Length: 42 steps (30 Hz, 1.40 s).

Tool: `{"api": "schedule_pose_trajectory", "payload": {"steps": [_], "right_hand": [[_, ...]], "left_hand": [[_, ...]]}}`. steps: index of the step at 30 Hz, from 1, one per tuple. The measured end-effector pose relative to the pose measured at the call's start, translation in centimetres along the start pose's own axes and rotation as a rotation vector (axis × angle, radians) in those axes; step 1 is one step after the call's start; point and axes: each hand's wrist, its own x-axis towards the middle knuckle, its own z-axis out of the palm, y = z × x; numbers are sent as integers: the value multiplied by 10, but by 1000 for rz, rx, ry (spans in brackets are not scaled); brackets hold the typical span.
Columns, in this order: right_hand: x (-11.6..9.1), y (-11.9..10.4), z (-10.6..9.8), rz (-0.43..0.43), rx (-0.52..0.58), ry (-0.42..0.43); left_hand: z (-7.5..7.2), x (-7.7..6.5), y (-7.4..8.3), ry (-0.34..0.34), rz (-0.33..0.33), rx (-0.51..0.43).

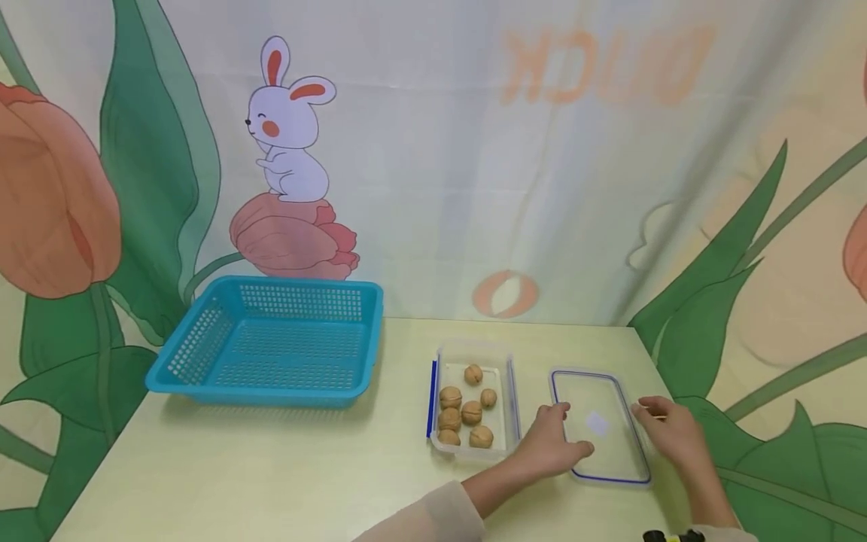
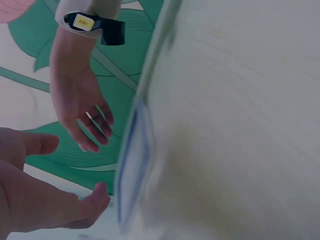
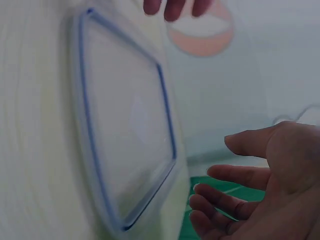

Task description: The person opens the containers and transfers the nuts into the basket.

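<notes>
Fingers parted and holding nothing, the left hand (image 1: 547, 449) and right hand (image 1: 677, 433) flank the lid (image 1: 597, 424), which lies flat on the table (image 1: 271, 467), still off the box (image 1: 512, 391) where walnuts (image 1: 472, 412) already sit

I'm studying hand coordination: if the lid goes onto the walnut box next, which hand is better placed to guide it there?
Probably the left hand: it is by the edge of the lid nearer the box, while the right hand is by the far edge.
</notes>
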Motion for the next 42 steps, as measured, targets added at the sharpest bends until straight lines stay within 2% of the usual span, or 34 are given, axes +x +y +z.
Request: {"api": "schedule_pose_trajectory", "payload": {"steps": [3, 7, 10, 13, 17, 22, 24, 28, 35, 39, 42], "right_hand": [[-7, -22, -1, -71, -5, 41], [-15, -59, 2, -155, 58, 62], [-20, -82, 11, -214, 108, 67], [-23, -102, 24, -246, 150, 39], [-22, -122, 47, -264, 203, -22], [-11, -138, 75, -253, 295, -68], [-6, -142, 84, -240, 323, -84], [1, -143, 99, -207, 352, -114], [6, -136, 122, -111, 443, -171], [2, -132, 130, -64, 491, -181], [-2, -132, 133, -66, 495, -184]], "left_hand": [[-22, -10, 3, -81, 99, -39], [-56, -22, 3, -117, 182, -105], [-81, -28, -1, -85, 212, -88], [-104, -30, -7, -34, 215, -48], [-130, -24, -20, 21, 203, -9], [-156, -10, -38, 85, 188, 6], [-163, -5, -45, 97, 184, -12], [-171, 4, -60, 104, 198, 11], [-177, 21, -78, 103, 271, 166], [-179, 35, -85, 63, 306, 252], [-181, 45, -86, 28, 327, 316]]}}
